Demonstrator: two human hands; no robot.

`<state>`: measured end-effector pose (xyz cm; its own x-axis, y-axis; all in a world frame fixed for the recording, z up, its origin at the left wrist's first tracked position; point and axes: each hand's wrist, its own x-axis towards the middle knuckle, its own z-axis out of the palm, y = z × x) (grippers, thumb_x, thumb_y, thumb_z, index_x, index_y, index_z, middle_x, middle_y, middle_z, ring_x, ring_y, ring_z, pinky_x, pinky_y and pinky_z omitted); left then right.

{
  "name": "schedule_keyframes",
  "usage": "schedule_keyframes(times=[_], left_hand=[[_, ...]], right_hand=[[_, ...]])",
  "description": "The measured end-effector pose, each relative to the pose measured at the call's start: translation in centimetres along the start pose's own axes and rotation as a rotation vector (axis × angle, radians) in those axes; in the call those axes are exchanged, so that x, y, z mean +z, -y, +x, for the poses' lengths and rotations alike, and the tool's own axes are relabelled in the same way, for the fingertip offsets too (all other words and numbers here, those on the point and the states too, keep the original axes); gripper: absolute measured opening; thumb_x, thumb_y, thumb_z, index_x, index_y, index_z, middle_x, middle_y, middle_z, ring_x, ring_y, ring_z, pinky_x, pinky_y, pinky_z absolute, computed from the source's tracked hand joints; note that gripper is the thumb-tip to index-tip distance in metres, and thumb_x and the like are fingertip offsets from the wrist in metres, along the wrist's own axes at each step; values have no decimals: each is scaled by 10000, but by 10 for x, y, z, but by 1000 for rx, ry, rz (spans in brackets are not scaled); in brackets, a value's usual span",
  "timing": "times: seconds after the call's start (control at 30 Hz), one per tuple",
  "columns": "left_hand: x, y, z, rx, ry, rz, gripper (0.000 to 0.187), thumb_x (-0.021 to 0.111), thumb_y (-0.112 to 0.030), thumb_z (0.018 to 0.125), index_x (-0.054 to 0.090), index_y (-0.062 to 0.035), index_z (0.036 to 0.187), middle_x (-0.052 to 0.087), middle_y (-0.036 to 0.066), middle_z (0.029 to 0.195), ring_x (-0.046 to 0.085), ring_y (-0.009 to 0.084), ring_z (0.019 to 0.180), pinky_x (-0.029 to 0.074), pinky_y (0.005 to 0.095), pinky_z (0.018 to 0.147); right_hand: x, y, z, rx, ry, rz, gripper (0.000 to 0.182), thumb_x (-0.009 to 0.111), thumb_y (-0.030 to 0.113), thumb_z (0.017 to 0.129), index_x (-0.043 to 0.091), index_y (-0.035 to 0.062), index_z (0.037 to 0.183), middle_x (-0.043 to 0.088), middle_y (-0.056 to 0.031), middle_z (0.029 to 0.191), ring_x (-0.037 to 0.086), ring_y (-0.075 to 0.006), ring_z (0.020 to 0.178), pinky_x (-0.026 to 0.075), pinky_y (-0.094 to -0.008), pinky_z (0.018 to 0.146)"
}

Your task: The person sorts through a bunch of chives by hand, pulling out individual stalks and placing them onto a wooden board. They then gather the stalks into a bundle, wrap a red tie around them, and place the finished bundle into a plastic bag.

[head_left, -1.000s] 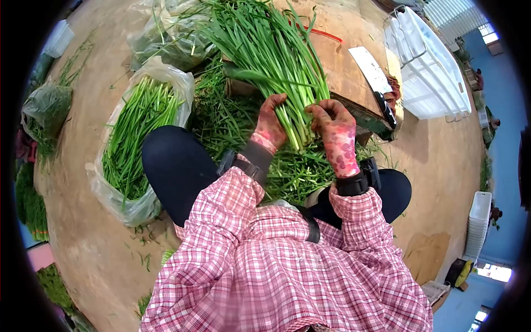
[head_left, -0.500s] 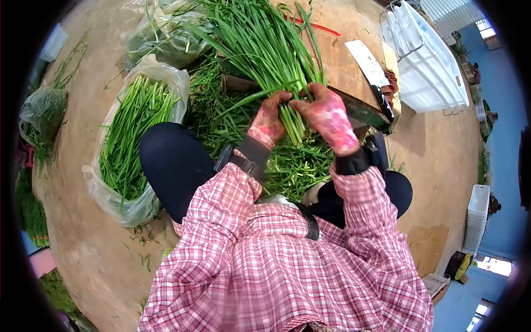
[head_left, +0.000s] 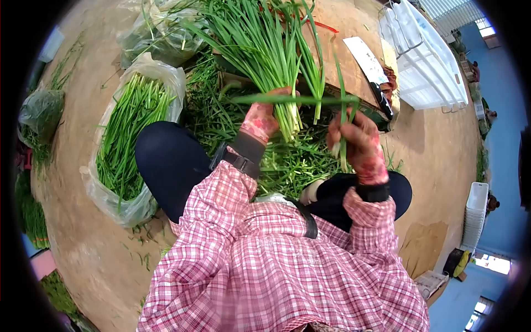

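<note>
Head view: at 12 o'clock the left hand [head_left: 261,119] has its grip closed round the lower stems of a green bunch [head_left: 257,58], while toward 2 o'clock the right hand [head_left: 360,141] pinches a few loose blades [head_left: 310,100], one lying across in front of the bunch. Near 1 o'clock a smaller clump [head_left: 314,77] hangs at the edge of the tabletop [head_left: 337,16], which carries a knife [head_left: 362,58]; white crates [head_left: 428,66] stand at 2 o'clock, and between 9 and 10 a bag [head_left: 176,83] holds more stalks [head_left: 130,138].
</note>
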<state>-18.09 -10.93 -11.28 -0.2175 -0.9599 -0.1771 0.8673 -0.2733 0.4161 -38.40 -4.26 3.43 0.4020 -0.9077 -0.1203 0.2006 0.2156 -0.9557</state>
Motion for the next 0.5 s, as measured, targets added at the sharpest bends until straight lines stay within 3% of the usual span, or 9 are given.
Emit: schedule_keyframes(times=[0.07, 0.1, 0.13, 0.23, 0.27, 0.33, 0.37, 0.43, 0.5], left_hand=[[19, -17, -1, -152, 85, 115, 428, 616, -216, 894, 541, 16, 1246, 653, 139, 1004, 657, 256, 889, 554, 352, 794], [27, -21, -5, -173, 82, 97, 429, 612, -221, 901, 537, 17, 1249, 653, 139, 1003, 657, 256, 890, 555, 352, 795], [30, -21, -7, -198, 80, 80, 429, 608, -226, 907, 533, 18, 1252, 652, 139, 1002, 657, 256, 891, 556, 352, 796], [28, -16, -4, -175, 100, 14, 408, 587, -244, 925, 543, 14, 1238, 645, 153, 1078, 649, 262, 935, 545, 369, 838], [29, -16, -2, -158, 108, -6, 403, 579, -250, 930, 545, 14, 1234, 642, 156, 1095, 645, 266, 952, 540, 376, 852], [24, -16, 0, -182, 207, -195, 331, 513, -208, 946, 565, 10, 1190, 633, 165, 1132, 622, 283, 1016, 503, 417, 922], [20, -18, -2, -178, 242, -255, 316, 495, -190, 945, 569, 11, 1177, 634, 166, 1130, 618, 286, 1024, 495, 425, 934], [9, -19, -2, -158, 395, -448, 288, 460, -108, 907, 581, 13, 1138, 636, 167, 1128, 615, 303, 1029, 478, 444, 957], [16, -16, -5, -63, 15, -212, 306, 458, -96, 879, 576, 28, 1132, 631, 176, 1138, 610, 317, 1044, 473, 450, 964]], right_hand=[[-15, -5, -15, 238, -58, -588, 334, 675, 189, 827, 577, -9, 1077, 623, -66, 852, 627, -219, 805, 515, -317, 740], [-12, -2, -17, -6, -75, -1340, 398, 718, 150, 770, 586, 10, 1119, 639, -96, 881, 628, -277, 819, 507, -335, 763], [-4, -7, -13, -285, -279, -1685, 353, 714, 87, 753, 613, 15, 1083, 638, -135, 904, 630, -297, 828, 503, -351, 751], [46, 6, 21, -337, -283, -901, 131, 653, 29, 792, 678, 16, 920, 631, -134, 836, 630, -304, 760, 501, -353, 687], [54, -4, 33, -435, -250, -963, 123, 664, 73, 789, 684, 21, 899, 641, -137, 814, 637, -316, 766, 506, -375, 694], [54, -19, 51, -325, -262, -1366, 158, 688, 113, 784, 693, 25, 914, 651, -146, 828, 646, -292, 780, 508, -367, 701], [51, -25, 56, -285, -296, -1382, 180, 703, 155, 758, 695, 34, 892, 649, -160, 824, 638, -332, 799, 504, -410, 706], [50, -26, 60, -242, -323, -1422, 164, 701, 149, 754, 697, 42, 878, 653, -154, 835, 638, -336, 799, 505, -410, 708], [49, -30, 61, -280, -357, -1467, 146, 687, 155, 753, 694, 51, 855, 653, -144, 779, 650, -293, 736, 511, -385, 683]])
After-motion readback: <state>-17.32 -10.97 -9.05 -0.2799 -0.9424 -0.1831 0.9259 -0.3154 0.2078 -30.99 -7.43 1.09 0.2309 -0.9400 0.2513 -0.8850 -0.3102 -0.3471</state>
